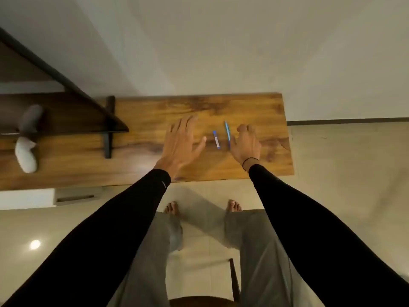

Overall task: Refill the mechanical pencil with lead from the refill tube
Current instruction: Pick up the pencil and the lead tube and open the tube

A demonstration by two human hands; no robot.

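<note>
A blue mechanical pencil (227, 134) lies on the wooden table (254, 111), pointing away from me. Just to its left lies a shorter blue refill tube (216, 139) with a white label. My left hand (180, 141) hovers over the table to the left of the tube, fingers spread, holding nothing. My right hand (245, 144) sits just right of the pencil with its fingers curled downward; its thumb side is close to the pencil's near end, and I cannot tell whether it touches. Neither object is lifted.
Two game controllers, one dark (31, 118) and one white (25, 155), rest at the table's left end under a dark shelf bracket (108, 127). A pale wall stands behind the table. My bare feet and a wooden stool (234, 282) are on the tiled floor below.
</note>
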